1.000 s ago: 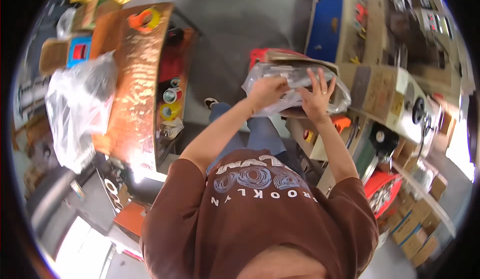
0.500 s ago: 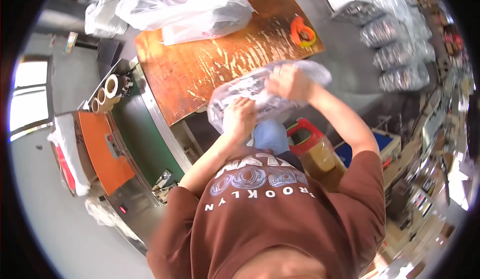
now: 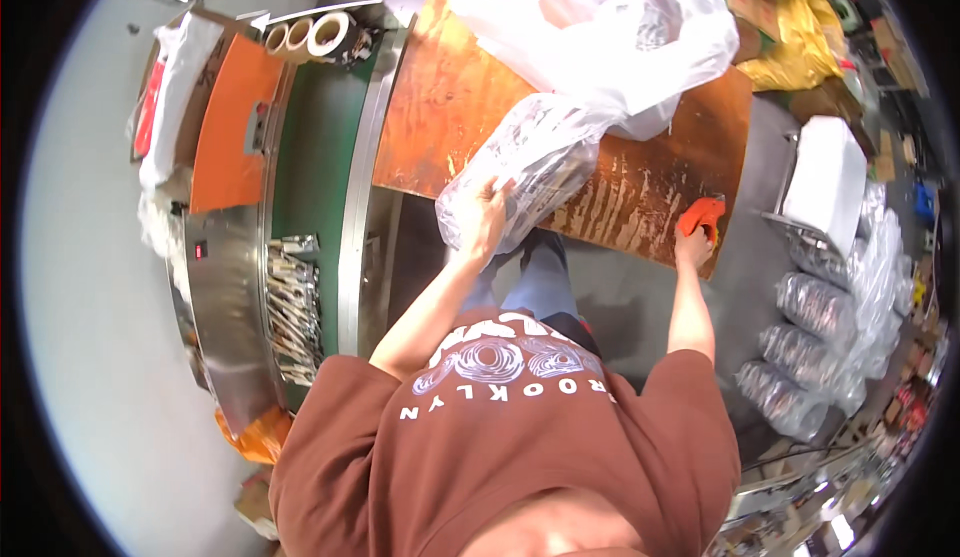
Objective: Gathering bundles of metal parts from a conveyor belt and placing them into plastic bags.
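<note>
- Head view: left hand (image 3: 483, 219), fingers spread flat on clear plastic packet (image 3: 522, 165), which lies at the near edge of the brown table (image 3: 450, 107).
- Right hand (image 3: 692, 242), fingers curled around orange tool (image 3: 702, 217), at the table's right near corner, well apart from the packet.
- Step judged: steadying the packet; the tool would need bringing over to it.
- Large clear bag (image 3: 600, 27) at the table's far side.

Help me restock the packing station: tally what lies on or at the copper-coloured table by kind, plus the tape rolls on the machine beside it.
Clear filled packet, under the left hand: 1
Large loose clear plastic bag: 1
Orange tool at the right hand: 1
Tape rolls: 3
Total: 6
</note>
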{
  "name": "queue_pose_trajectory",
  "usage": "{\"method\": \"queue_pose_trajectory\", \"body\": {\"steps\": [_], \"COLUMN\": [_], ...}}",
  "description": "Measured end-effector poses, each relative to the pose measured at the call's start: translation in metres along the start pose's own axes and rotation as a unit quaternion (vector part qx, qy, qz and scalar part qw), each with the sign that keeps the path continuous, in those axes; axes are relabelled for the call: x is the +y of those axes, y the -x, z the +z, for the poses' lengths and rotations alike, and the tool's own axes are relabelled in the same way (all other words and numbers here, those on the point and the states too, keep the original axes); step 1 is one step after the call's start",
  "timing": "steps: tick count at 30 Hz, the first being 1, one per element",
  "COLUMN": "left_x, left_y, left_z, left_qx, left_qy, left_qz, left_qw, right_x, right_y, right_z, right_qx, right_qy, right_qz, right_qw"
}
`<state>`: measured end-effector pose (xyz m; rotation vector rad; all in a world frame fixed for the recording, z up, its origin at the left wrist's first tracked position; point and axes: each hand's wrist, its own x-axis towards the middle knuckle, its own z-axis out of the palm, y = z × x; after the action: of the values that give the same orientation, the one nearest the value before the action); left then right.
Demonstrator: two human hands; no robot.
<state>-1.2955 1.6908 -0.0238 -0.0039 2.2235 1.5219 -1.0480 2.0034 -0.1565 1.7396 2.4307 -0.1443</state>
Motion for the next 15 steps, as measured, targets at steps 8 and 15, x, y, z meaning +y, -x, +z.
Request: {"method": "queue_pose_trajectory", "body": {"steps": [8, 15], "left_x": [-0.066, -0.051], "left_y": [-0.038, -0.042], "left_z": [0.011, 0.019], "left_qx": [-0.041, -0.116], "left_qy": [0.094, 0.307], "left_qz": [-0.148, -0.260], "left_qw": [0.984, 0.908], "right_x": [-0.126, -0.384], "right_y": [0.047, 0.114], "right_z": [-0.257, -0.209], "right_qx": [-0.465, -0.443], "right_qy": [-0.385, -0.312], "right_qz": [-0.255, -0.376], "right_qw": [0.755, 0.752]}}
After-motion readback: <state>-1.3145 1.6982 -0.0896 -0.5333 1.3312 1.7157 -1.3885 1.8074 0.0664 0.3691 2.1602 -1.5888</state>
